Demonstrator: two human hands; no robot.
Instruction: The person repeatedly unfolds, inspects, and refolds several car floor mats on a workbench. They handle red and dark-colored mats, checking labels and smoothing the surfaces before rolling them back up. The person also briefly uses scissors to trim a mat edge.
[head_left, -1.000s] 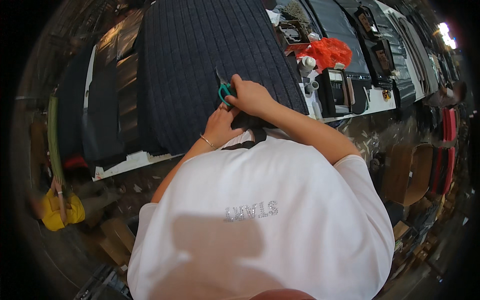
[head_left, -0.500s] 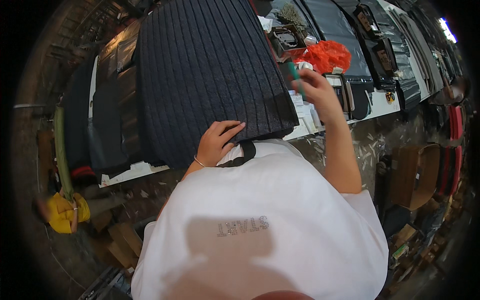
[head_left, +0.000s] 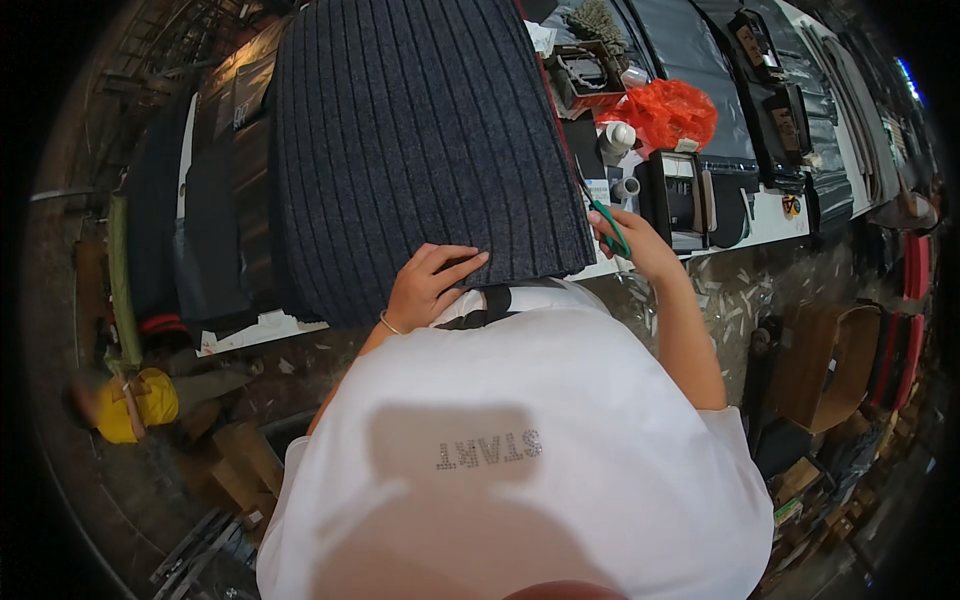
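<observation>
A thick dark blue ribbed mat point(head_left: 420, 140), or a stack of such mats, lies on the table before me. My left hand point(head_left: 430, 288) rests on its near edge, fingers stretched out and lying flat on the ribs, holding nothing. At the mat's right edge, my right hand point(head_left: 648, 246) grips a pair of green-handled scissors point(head_left: 612, 232). The dark blades point away from me along that edge; I cannot tell whether they touch the mat.
Beyond the right hand are a white bottle point(head_left: 617, 140), a black box point(head_left: 685, 200), a red plastic bag point(head_left: 672, 112) and an open box point(head_left: 585, 75). A tape measure point(head_left: 791, 205) lies farther right. Someone in a yellow shirt point(head_left: 150, 405) is at the left. Scraps litter the floor point(head_left: 735, 295).
My right hand has come down and nearer to me with the scissors, from over the tabletop items to the mat's right edge. My left hand stays in place on the mat.
</observation>
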